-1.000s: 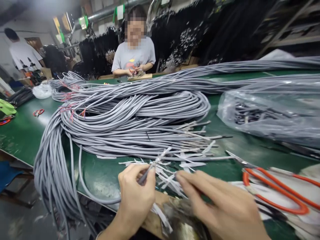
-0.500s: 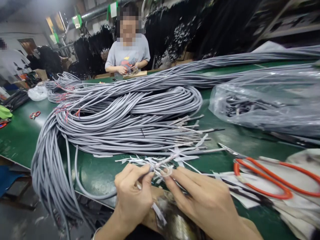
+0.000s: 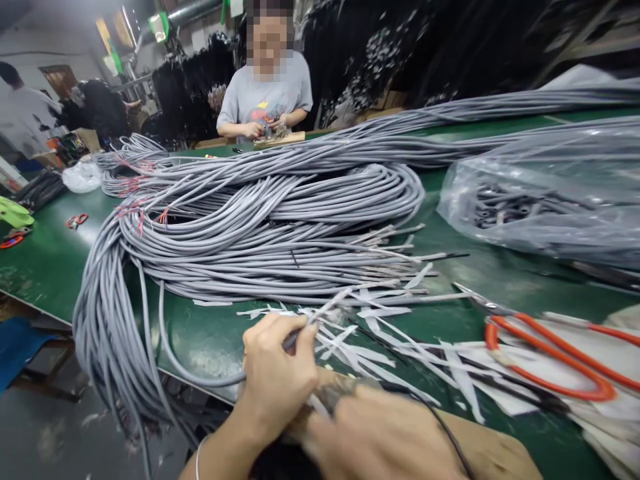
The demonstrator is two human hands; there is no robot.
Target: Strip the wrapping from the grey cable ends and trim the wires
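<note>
My left hand (image 3: pixel 277 377) pinches a grey cable (image 3: pixel 220 380) between thumb and fingers close to its end. The stripped, pale end (image 3: pixel 330 307) of that cable points up and to the right, beyond my fingertips. Low in the view, my right hand (image 3: pixel 395 433) is smeared by motion, and its fingers cannot be made out. It is nearest to a worn, brownish piece (image 3: pixel 340 390) at the table's front edge. White strips (image 3: pixel 365 360) lie scattered just beyond both hands. Several looped grey cables (image 3: pixel 240 267) with stripped ends lie behind them.
Scissors (image 3: pixel 550 353) with orange handles lie at the right on pale cloth and strips. A clear plastic bag (image 3: pixel 540 207) of dark parts stands behind them. Across the green table (image 3: pixel 200 357), a person (image 3: pixel 267 87) works with both hands. A blue stool (image 3: pixel 25 353) is at lower left.
My right hand has left the cable end and moved down towards me, now blurred. My left hand still grips the cable. The whole view has shifted slightly.
</note>
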